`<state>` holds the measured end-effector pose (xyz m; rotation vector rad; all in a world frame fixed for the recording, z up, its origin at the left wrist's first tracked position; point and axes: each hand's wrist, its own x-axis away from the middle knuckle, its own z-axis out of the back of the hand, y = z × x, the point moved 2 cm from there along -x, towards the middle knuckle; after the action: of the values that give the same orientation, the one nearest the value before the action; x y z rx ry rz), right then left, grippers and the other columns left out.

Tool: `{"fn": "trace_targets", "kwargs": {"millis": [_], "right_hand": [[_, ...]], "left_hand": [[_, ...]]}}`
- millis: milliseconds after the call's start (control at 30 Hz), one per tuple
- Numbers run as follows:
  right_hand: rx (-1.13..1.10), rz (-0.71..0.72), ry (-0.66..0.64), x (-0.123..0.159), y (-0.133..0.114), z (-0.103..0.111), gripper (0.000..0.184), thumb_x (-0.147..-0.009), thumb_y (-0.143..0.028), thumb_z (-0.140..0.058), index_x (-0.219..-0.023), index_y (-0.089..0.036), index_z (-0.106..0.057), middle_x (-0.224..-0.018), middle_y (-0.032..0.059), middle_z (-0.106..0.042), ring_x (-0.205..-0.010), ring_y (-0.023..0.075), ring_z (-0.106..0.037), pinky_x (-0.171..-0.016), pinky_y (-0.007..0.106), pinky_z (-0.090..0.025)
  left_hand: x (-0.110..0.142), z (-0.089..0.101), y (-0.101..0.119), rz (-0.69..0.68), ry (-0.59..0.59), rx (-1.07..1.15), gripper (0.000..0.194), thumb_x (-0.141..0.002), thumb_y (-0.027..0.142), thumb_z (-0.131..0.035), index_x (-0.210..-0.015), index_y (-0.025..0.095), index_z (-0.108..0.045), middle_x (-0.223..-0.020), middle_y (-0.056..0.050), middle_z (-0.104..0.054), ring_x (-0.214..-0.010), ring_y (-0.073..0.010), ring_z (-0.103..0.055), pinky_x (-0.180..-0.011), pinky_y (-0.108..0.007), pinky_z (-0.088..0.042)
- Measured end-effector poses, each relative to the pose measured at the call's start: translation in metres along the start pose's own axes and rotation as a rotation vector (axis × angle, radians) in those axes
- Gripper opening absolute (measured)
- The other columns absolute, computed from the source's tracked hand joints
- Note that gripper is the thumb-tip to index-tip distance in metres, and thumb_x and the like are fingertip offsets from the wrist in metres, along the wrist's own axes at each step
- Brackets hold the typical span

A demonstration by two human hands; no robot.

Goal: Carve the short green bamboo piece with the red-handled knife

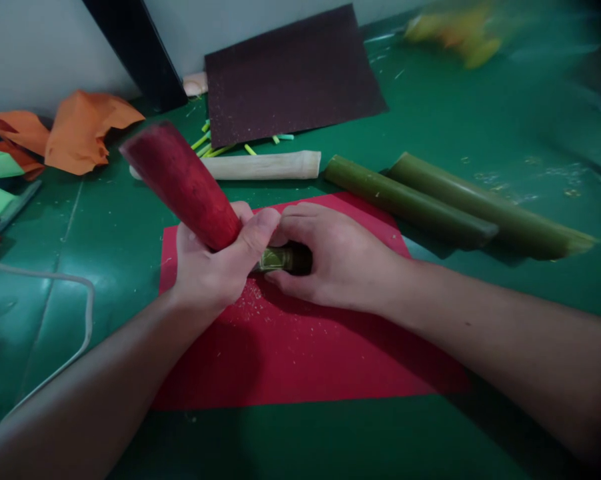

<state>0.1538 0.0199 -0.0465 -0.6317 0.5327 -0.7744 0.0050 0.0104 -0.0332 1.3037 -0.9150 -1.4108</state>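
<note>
My left hand (pixel 208 270) is closed round a thick red wooden-looking handle (pixel 180 187), which slants up and to the left. Whatever tool end it has is hidden behind my fingers. My right hand (pixel 338 257) curls over a short green bamboo piece (pixel 278 259) and grips it low over the red sheet (pixel 300 353). Both hands meet at this piece, the left thumb touching or nearly touching the right fingers. Pale shavings lie on the sheet just below them.
Two green bamboo lengths (pixel 410 200) lie to the right, and a peeled pale stick (pixel 270 165) lies behind my hands. A dark brown sheet (pixel 290 80) is farther back. Crumpled orange paper (pixel 83 133) and a white cable (pixel 88 300) are at the left on the green table (pixel 330 440).
</note>
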Motion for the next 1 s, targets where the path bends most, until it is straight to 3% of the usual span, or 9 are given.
{"fn": "trace_targets", "kwargs": {"millis": [233, 433, 633, 833, 1000], "right_hand": [[-0.030, -0.012, -0.014, -0.0004, -0.0013, 0.0006, 0.014, -0.077, -0.019, -0.069, -0.091, -0.016, -0.068, -0.091, 0.0058, -0.068, -0.086, 0.0197, -0.060, -0.078, 0.033, -0.048], [0.007, 0.016, 0.027, 0.0007, 0.0010, 0.0001, 0.015, -0.077, -0.022, -0.070, -0.090, -0.017, -0.068, -0.094, 0.0071, -0.069, -0.092, 0.0220, -0.062, -0.083, 0.035, -0.049], [0.051, -0.020, 0.017, 0.0003, -0.0005, -0.0021, 0.014, -0.075, -0.024, -0.068, -0.086, -0.016, -0.069, -0.085, 0.0063, -0.068, -0.085, 0.0211, -0.060, -0.079, 0.035, -0.049], [0.012, -0.055, 0.028, 0.0015, 0.0000, -0.0020, 0.014, -0.074, -0.024, -0.068, -0.085, -0.016, -0.068, -0.084, 0.0063, -0.068, -0.083, 0.0207, -0.060, -0.077, 0.035, -0.049], [0.010, -0.028, 0.027, 0.0009, 0.0008, -0.0002, 0.012, -0.074, -0.023, -0.069, -0.082, -0.016, -0.065, -0.085, 0.0055, -0.067, -0.081, 0.0194, -0.059, -0.075, 0.034, -0.047]], "left_hand": [[0.0018, -0.0007, 0.0003, -0.031, -0.037, -0.008, 0.050, -0.077, 0.054, -0.078, -0.048, 0.020, -0.053, -0.046, 0.003, -0.045, -0.041, -0.0076, -0.038, -0.039, -0.025, -0.038], [0.0016, 0.0006, -0.0014, -0.054, -0.033, -0.039, 0.036, -0.078, 0.037, -0.080, -0.055, 0.021, -0.058, -0.050, 0.005, -0.052, -0.043, -0.0055, -0.042, -0.039, -0.024, -0.035], [-0.0034, 0.0045, -0.0076, -0.034, 0.244, -0.009, 0.039, -0.078, 0.044, -0.081, -0.059, 0.021, -0.054, -0.049, 0.007, -0.049, -0.042, -0.0052, -0.043, -0.040, -0.026, -0.032], [-0.0043, 0.0043, -0.0090, -0.046, 0.118, 0.094, 0.048, -0.083, 0.045, -0.075, -0.051, 0.019, -0.051, -0.045, 0.005, -0.045, -0.037, -0.0049, -0.037, -0.036, -0.026, -0.026], [-0.0015, 0.0005, -0.0050, -0.019, 0.019, 0.095, 0.047, -0.080, 0.044, -0.077, -0.048, 0.019, -0.052, -0.045, 0.004, -0.045, -0.038, -0.0057, -0.033, -0.037, -0.025, -0.029]]}}
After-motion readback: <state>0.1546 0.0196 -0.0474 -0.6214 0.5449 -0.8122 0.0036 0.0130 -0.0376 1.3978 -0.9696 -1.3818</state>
